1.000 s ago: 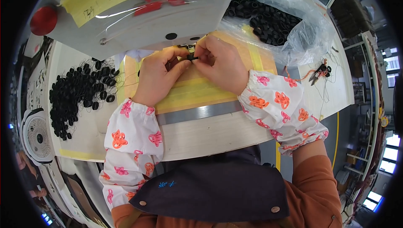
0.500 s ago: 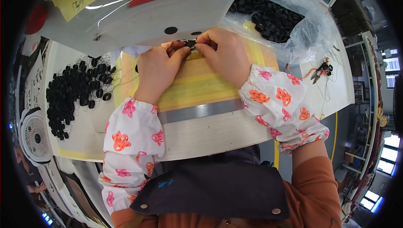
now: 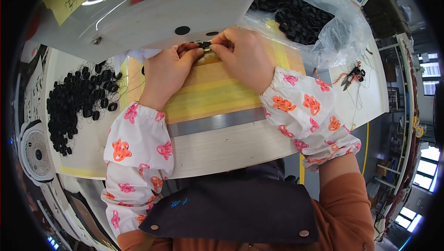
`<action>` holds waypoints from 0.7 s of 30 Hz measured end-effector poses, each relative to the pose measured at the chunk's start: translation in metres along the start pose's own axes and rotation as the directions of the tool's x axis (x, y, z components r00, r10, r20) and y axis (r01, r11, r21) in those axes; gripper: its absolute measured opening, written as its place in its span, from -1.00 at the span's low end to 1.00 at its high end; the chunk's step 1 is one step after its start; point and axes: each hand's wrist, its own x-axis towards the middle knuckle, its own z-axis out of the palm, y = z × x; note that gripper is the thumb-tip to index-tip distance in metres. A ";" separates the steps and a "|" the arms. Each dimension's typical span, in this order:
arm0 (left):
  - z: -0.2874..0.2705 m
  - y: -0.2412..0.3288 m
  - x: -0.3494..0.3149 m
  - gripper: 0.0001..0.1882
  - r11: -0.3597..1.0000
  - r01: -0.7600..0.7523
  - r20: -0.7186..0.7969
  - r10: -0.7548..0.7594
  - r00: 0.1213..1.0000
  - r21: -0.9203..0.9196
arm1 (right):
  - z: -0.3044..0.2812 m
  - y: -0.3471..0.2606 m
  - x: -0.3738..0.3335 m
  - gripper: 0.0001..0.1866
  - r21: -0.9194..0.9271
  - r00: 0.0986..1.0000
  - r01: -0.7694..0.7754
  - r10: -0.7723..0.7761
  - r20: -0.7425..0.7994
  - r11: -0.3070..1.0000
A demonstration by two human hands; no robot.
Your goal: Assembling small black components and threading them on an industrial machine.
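Observation:
Both of my hands are closed at the front of a grey machine head [image 3: 138,29], low over the yellow-taped work surface [image 3: 217,94]. Between my fingertips is a small black piece [image 3: 204,45], mostly covered by the fingers and the machine. My left hand [image 3: 167,73] pinches it from the left with thumb and fingers. From the right, my right hand [image 3: 247,59] pinches it close to the other fingertips. Whatever lies beneath the machine head behind my fingers is hidden.
Left of me lies a heap of black rings [image 3: 76,101] trailing loose threads. At the back right, a clear plastic bag [image 3: 344,24] holds more black rings [image 3: 303,22]. Thread snips [image 3: 349,79] with an orange cord lie on the right. A white fan [image 3: 36,151] stands beyond the table's left edge.
The whole view has shifted slightly, so the machine and table appear a little further left and up. Both hands keep their pinch at the same place on the machine.

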 end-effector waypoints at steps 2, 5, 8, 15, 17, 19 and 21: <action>-0.001 0.000 0.001 -0.69 1.000 -0.006 0.006 0.006 1.000 0.005 | -0.002 -0.002 0.001 -0.92 0.029 1.000 0.001 -0.001 -0.005 1.000; -0.001 0.007 0.001 -0.71 0.999 0.038 0.031 -0.039 0.999 0.033 | -0.004 -0.001 0.002 -0.93 0.058 1.000 0.010 -0.009 -0.008 0.998; -0.002 0.008 0.002 -0.70 0.999 0.040 0.030 -0.040 0.999 0.019 | -0.005 0.000 0.003 -0.92 0.049 0.999 0.039 -0.039 -0.011 0.998; 0.000 0.006 0.001 -0.70 0.997 -0.031 -0.012 0.032 0.999 0.066 | -0.004 0.001 0.004 -0.91 0.043 0.997 0.076 -0.075 -0.023 0.996; -0.001 0.004 0.001 -0.70 0.998 -0.044 -0.015 0.045 0.999 0.053 | -0.003 -0.001 0.005 -0.91 0.035 0.997 0.073 -0.073 -0.016 0.997; 0.000 0.002 0.001 -0.71 0.997 -0.047 -0.011 0.048 0.999 0.060 | -0.004 -0.001 0.005 -0.91 0.019 0.998 0.067 -0.066 -0.009 0.998; -0.006 0.007 0.000 -0.70 0.996 0.033 0.021 -0.035 0.999 0.079 | -0.004 -0.002 0.006 -0.90 0.023 0.999 0.043 -0.043 0.011 0.999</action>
